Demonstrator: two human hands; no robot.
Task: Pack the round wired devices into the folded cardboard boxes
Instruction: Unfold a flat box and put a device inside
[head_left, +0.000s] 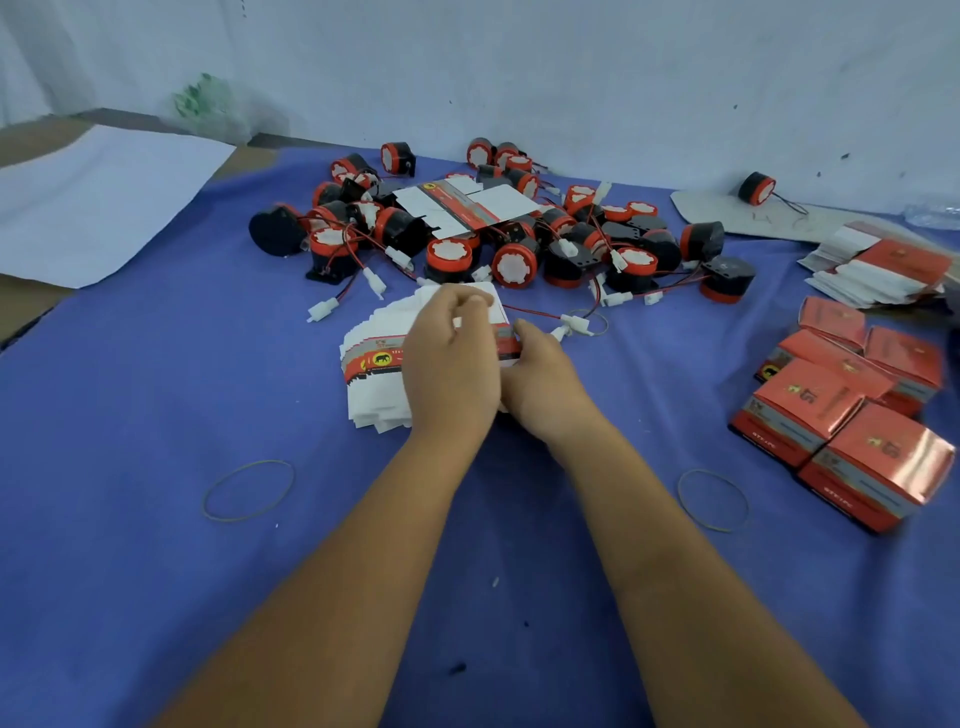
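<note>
Closest to me, both bare forearms reach up from the bottom edge over the blue cloth (156, 519), which covers the table. Two rubber bands lie on it, one at the left (248, 490) and one at the right (713, 500).

My left hand (451, 364) rests on the stack of flat box blanks (376, 374), fingers curled at the top edge of one sheet; it seems to pinch it, though the fingertips blur together. My right hand (535, 379) sits just beside it, thumb on the sheet's right edge, but its other fingers are hidden under the card, so I cannot tell how firmly it grips.

To the right, folded red cardboard boxes (852, 415) cluster near the frame edge, partly smeared by blur, their print unreadable. Behind them lies another pile of flat blanks (883, 265).

Past my hands, the heap of round wired devices (498, 234) spreads across the cloth, black bodies with red caps, red and black leads and white plugs tangled together. One open blank (462, 205) lies on top of the heap. A lone device (757, 188) sits apart at the far right on a grey sheet.

At far left a white paper sheet (98, 202) overlaps bare cardboard. A pale wall (571, 78) closes the back, with a hazy green-printed plastic bag (208, 104) against it.
</note>
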